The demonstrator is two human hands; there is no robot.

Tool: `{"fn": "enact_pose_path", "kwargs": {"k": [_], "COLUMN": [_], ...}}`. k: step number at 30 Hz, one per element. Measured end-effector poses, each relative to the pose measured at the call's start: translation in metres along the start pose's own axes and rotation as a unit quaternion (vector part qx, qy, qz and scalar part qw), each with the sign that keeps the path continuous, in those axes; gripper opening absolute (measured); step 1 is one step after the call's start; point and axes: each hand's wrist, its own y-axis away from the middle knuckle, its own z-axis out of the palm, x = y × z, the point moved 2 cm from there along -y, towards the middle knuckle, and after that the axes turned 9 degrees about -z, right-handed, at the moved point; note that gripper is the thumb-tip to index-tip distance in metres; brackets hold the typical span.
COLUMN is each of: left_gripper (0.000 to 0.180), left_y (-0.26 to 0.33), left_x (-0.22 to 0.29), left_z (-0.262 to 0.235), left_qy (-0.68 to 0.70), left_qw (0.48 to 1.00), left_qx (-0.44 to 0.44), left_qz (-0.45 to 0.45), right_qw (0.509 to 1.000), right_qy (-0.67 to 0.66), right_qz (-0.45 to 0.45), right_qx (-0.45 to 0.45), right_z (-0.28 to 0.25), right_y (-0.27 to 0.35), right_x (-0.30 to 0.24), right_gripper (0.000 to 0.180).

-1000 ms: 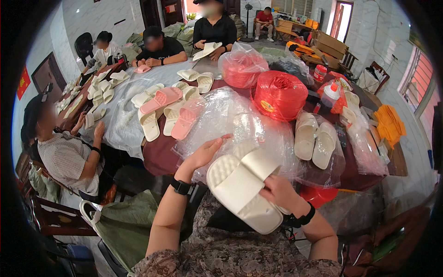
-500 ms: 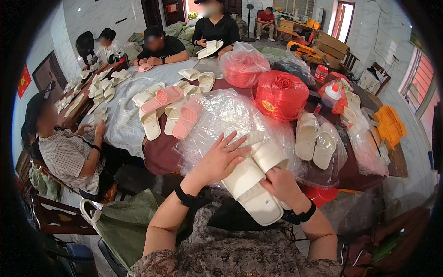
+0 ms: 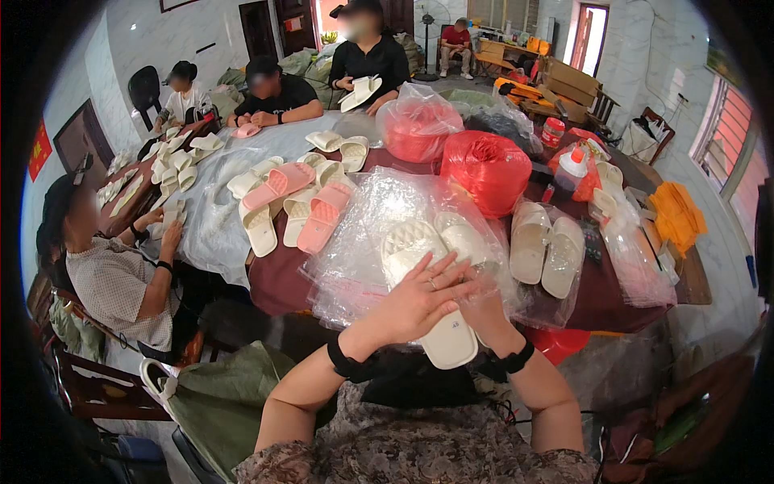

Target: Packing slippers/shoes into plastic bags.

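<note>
A pair of cream slippers is in front of me above a stack of clear plastic bags (image 3: 347, 270). The left slipper (image 3: 451, 343) shows its quilted footbed, its heel end toward me. The other slipper (image 3: 466, 238) lies beside it, mostly covered by my hands. My left hand (image 3: 423, 298) rests across the left slipper's middle, fingers stretched out and reaching over my right hand. My right hand (image 3: 482, 310) is at the right slipper's near part; its fingers are blurred and partly hidden. Whether a bag covers either slipper, I cannot tell.
Pink and cream slippers (image 3: 326, 214) lie to the left. Red twine rolls (image 3: 486, 173) stand beyond the bags. Bagged cream slippers (image 3: 562, 262) lie at right, near a bottle (image 3: 572, 168) and orange cloth (image 3: 679, 218). Several co-workers sit or stand around the table.
The slippers have moved up and away from me, onto the bags. My left hand has slid down onto the left slipper, and my right hand has come closer to it.
</note>
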Motion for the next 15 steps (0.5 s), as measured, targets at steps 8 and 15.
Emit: {"fn": "enact_pose_path", "kwargs": {"k": [8,15], "left_gripper": [0.043,0.042], "left_y": [0.001,0.034], "left_x": [0.008,-0.014], "left_z": [0.015,0.000], "left_qy": [0.123,0.092], "left_qw": [0.989,0.995], "left_qx": [-0.069,-0.025], "left_qz": [0.045,-0.031], "right_qw": [0.984,0.984], "right_qy": [0.115,-0.034], "right_qz": [0.099,0.173], "right_qx": [-0.089,0.003], "right_z": [0.048,0.068], "right_y": [-0.068,-0.083], "right_x": [0.056,0.032], "right_gripper": [0.043,0.045]}}
